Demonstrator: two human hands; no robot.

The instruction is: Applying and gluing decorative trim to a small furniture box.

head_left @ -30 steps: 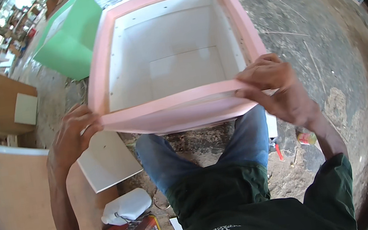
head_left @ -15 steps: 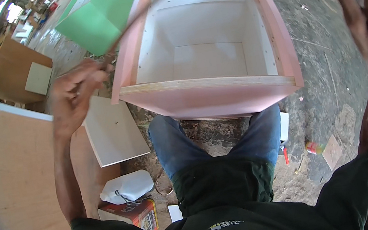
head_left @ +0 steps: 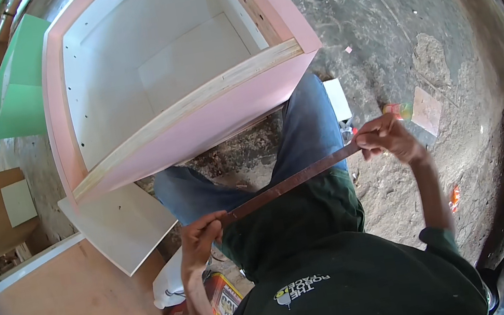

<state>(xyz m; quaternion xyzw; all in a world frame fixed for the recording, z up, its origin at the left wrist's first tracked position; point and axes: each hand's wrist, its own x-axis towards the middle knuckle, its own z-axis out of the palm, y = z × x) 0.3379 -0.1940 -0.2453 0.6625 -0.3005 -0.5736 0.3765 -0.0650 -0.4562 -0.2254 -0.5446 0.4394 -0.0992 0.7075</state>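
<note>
A thin, flat brown strip (head_left: 295, 180) stretches across my lap, slanting up toward the right. My left hand (head_left: 201, 238) pinches its left end, fingers closed. Its right end is gripped by my right hand (head_left: 389, 138), thumb against bent fingers. What the strip is made of I cannot make out. Beyond my knees stands a pink box-shaped cabinet (head_left: 213, 121) with its open side up. The inside is white, and bare wood shows along its near rim.
A green box (head_left: 21, 95) stands at the far left. Pale board (head_left: 121, 227) and a large wood panel (head_left: 78, 310) lie to my left, near a white jug (head_left: 169, 281) and a red carton (head_left: 224, 294). Right of me on the floor are a small can (head_left: 397, 110) and a scrap board (head_left: 426, 111).
Both hands have come down and inward from raised, wide-apart positions, bringing the brown strip from over the cabinet to my lap. The view has turned toward the right.
</note>
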